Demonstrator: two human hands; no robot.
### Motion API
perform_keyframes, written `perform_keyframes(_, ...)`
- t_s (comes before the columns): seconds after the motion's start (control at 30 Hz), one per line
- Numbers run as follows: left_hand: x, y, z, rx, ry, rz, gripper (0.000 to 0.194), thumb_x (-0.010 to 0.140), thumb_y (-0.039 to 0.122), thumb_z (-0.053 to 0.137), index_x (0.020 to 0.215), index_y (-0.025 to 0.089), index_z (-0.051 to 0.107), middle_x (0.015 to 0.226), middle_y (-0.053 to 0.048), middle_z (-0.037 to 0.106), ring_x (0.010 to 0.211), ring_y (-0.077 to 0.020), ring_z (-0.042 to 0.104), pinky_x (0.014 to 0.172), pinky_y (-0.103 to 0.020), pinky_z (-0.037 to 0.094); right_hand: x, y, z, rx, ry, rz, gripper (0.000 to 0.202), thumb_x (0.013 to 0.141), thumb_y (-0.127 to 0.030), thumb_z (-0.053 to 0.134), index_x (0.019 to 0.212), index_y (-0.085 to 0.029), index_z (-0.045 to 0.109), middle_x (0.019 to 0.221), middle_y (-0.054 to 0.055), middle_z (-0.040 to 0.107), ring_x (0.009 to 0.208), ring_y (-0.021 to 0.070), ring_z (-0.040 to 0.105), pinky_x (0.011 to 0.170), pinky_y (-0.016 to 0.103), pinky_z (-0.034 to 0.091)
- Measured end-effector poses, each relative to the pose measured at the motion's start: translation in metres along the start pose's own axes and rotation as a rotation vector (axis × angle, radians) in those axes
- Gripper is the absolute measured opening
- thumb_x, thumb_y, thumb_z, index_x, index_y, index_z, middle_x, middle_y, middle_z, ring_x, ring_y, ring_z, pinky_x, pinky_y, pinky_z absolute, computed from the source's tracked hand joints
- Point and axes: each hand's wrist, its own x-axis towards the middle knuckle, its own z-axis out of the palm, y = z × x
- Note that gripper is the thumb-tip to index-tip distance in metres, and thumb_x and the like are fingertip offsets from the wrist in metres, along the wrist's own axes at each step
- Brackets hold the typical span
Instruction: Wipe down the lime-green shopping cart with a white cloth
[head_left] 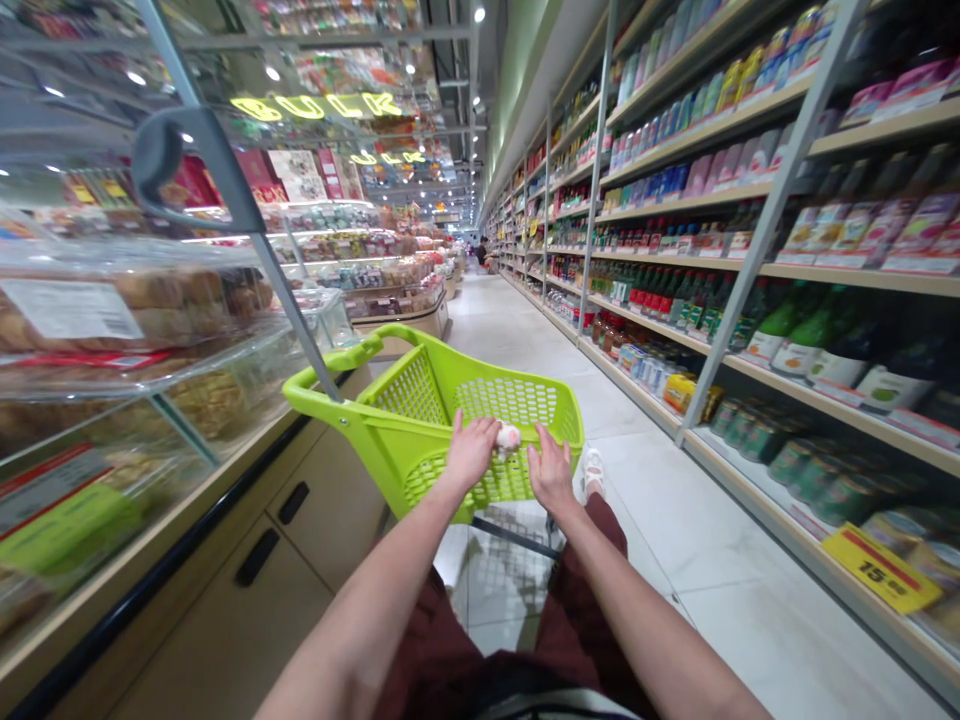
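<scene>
Room opens above the green basket (367,440), though a small white item (508,438) fills the gap between left grip (474,446) and right grip (553,468). Leftward, the slanting pole (295,312) and display cabinet (315,540) block passage. Rightward, floor (660,490) lies open between shoe (593,472) and shelving (766,222).

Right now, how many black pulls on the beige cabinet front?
2. One pull sits left of the green cart; the other is lower and further left on the cabinet. More may be hidden behind the cart or the left arm.
</scene>
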Motion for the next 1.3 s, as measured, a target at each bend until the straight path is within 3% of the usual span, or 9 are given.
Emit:
perform_keyframes(0.13, -0.009, -0.005, -0.003, 0.003, 0.006, -0.069, 0.034, 0.083, 0.019, 0.039, 0.115, 0.024, 0.048, 0.122, -0.004, 0.054, 0.111, -0.02, 0.047, 0.105, -0.052, 0.011, 0.002, -0.011, 0.004, -0.028, -0.031, 0.016, 0.039, 0.088, -0.026, 0.032, 0.123, -0.012, 0.044, 0.126, 0.014, 0.049, 0.121, 0.0245, 0.038, 0.103, 0.048, 0.015)
perform_keyframes(0.27, -0.007, 0.016, 0.002, -0.007, -0.015, -0.065, 0.043, 0.081, 0.03, 0.043, 0.123, 0.021, 0.042, 0.129, -0.009, 0.046, 0.119, -0.0249, 0.037, 0.105, -0.052, 0.011, 0.009, -0.025, 0.009, 0.03, -0.091, 0.015, 0.041, 0.09, -0.027, 0.027, 0.126, -0.012, 0.041, 0.126, 0.013, 0.049, 0.119, 0.0223, 0.041, 0.103, 0.046, 0.019)
perform_keyframes(0.43, 0.002, 0.031, 0.007, -0.022, -0.003, -0.125, 0.035, 0.085, 0.03, 0.037, 0.117, 0.02, 0.047, 0.118, -0.009, 0.053, 0.112, -0.0245, 0.043, 0.104, -0.052, 0.013, 0.013, -0.024, 0.011, 0.057, -0.093, -0.001, 0.044, 0.091, -0.03, 0.024, 0.128, -0.01, 0.038, 0.129, 0.015, 0.046, 0.12, 0.023, 0.04, 0.102, 0.046, 0.022)
perform_keyframes(0.6, -0.005, 0.005, 0.0, -0.008, -0.022, -0.089, 0.034, 0.086, 0.021, 0.034, 0.116, 0.028, 0.048, 0.122, -0.004, 0.053, 0.112, -0.0209, 0.044, 0.105, -0.052, 0.011, 0.01, -0.014, 0.011, 0.027, -0.11, -0.063, 0.045, 0.09, -0.029, 0.027, 0.129, -0.008, 0.036, 0.127, 0.017, 0.047, 0.12, 0.0245, 0.04, 0.101, 0.047, 0.023)
perform_keyframes(0.8, -0.023, -0.044, -0.018, 0.083, 0.019, -0.22, 0.037, 0.086, 0.017, 0.031, 0.115, 0.03, 0.048, 0.127, -0.003, 0.05, 0.116, -0.0211, 0.041, 0.105, -0.054, 0.009, 0.007, -0.021, 0.014, -0.046, -0.093, -0.047, 0.045, 0.089, -0.03, 0.031, 0.129, -0.009, 0.037, 0.127, 0.015, 0.048, 0.122, 0.0261, 0.037, 0.102, 0.048, 0.02)
perform_keyframes(0.87, -0.022, -0.042, -0.019, 0.082, 0.019, -0.203, 0.035, 0.085, 0.017, 0.033, 0.114, 0.029, 0.048, 0.125, -0.004, 0.051, 0.116, -0.021, 0.042, 0.105, -0.053, 0.011, 0.007, -0.025, 0.014, -0.071, -0.098, -0.025, 0.045, 0.089, -0.03, 0.03, 0.128, -0.01, 0.038, 0.126, 0.015, 0.048, 0.121, 0.0267, 0.038, 0.101, 0.049, 0.02)
perform_keyframes(1.1, -0.01, 0.002, -0.005, 0.018, 0.02, -0.132, 0.043, 0.074, 0.029, 0.053, 0.116, 0.02, 0.046, 0.122, -0.01, 0.05, 0.116, -0.0255, 0.04, 0.105, -0.053, 0.012, 0.006, -0.025, 0.015, -0.099, -0.079, -0.065, 0.044, 0.089, -0.029, 0.03, 0.129, -0.012, 0.038, 0.125, 0.014, 0.05, 0.12, 0.0253, 0.039, 0.101, 0.047, 0.021)
perform_keyframes(1.2, -0.007, -0.003, -0.005, 0.028, 0.014, -0.128, 0.026, 0.079, 0.026, 0.049, 0.104, 0.022, 0.052, 0.106, -0.006, 0.059, 0.103, -0.022, 0.05, 0.105, -0.053, 0.009, 0.005, -0.022, 0.017, -0.096, -0.059, -0.079, 0.044, 0.089, -0.03, 0.031, 0.129, -0.012, 0.038, 0.124, 0.014, 0.051, 0.12, 0.0259, 0.04, 0.101, 0.047, 0.021)
perform_keyframes(1.3, -0.009, -0.021, -0.012, 0.048, 0.006, -0.137, 0.017, 0.083, 0.024, 0.044, 0.097, 0.023, 0.055, 0.096, -0.003, 0.062, 0.093, -0.019, 0.054, 0.105, -0.053, 0.007, 0.003, -0.021, 0.017, -0.088, -0.055, -0.109, 0.044, 0.089, -0.029, 0.032, 0.129, -0.012, 0.039, 0.125, 0.014, 0.05, 0.121, 0.0255, 0.039, 0.102, 0.046, 0.021)
